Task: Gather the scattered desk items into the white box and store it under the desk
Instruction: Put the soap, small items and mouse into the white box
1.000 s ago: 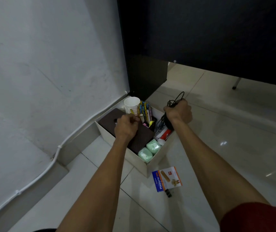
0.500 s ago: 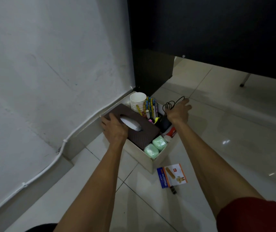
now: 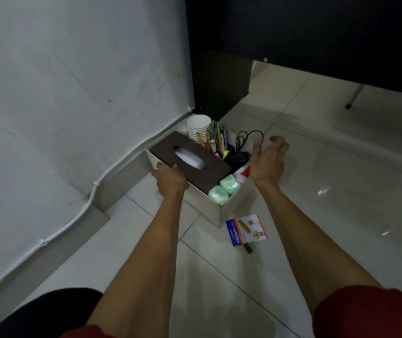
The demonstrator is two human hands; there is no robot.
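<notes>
White box (image 3: 229,208) sits on floor by wall, desk (image 3: 219,81) opening just ahead-right, btwn both hands: left hand (image 3: 170,178) grips near-left rim, right hand (image 3: 268,162) open, fingers spread beside right wall; plaster pack (image 3: 246,229) lies outside near corner.

L hand (image 3: 170,178) grips white box (image 3: 203,204); R hand (image 3: 267,162) open, fingers spread.

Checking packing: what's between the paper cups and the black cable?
Head view: coloured pens stand between paper cups and black cable, inside the white box.
</notes>
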